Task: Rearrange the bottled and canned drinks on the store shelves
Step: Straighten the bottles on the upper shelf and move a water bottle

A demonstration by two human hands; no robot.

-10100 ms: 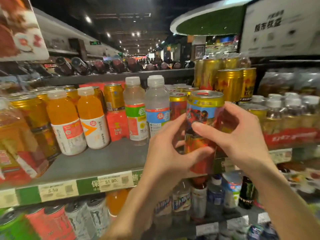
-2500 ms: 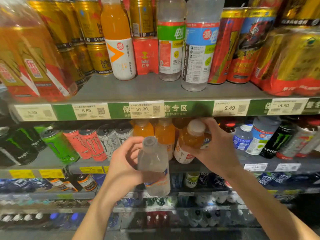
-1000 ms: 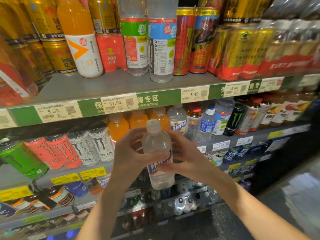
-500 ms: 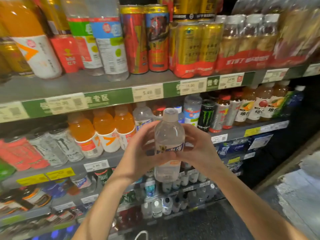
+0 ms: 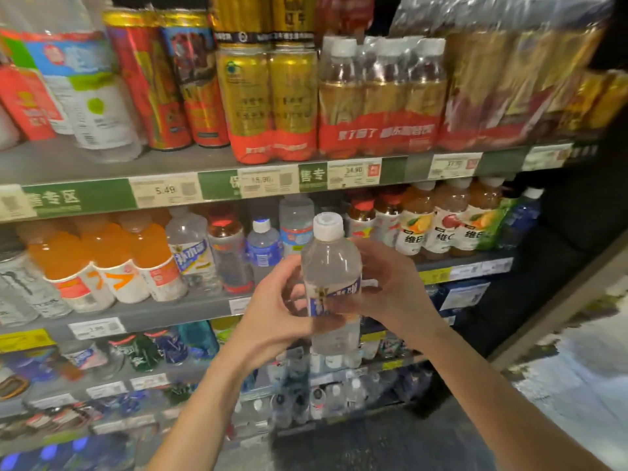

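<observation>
Both hands are wrapped round one clear plastic bottle with a white screw cap and a blue label, held upright in the air in front of the middle shelf, not resting on anything. The left hand cups it from the left with the thumb across the label; the right hand curls round from the right and behind. To my eye the two-handed hold is there to turn the label to face out before the bottle goes back, though that is only a guess.

On the shelf behind it, slightly left, stands a similar clear bottle with a blue label, and I would judge the held one belongs beside it. Left of that is a row of orange drink bottles with white labels, packed shoulder to shoulder. Between the clear bottle and the held one are a dark bottle with a red cap and a small blue-labelled water bottle, so any gap looks tight. Far right on the same shelf are fruit drink bottles with white labels.

The upper shelf carries gold cans in red shrink wrap near its front edge, with price tags along the green strip below them
</observation>
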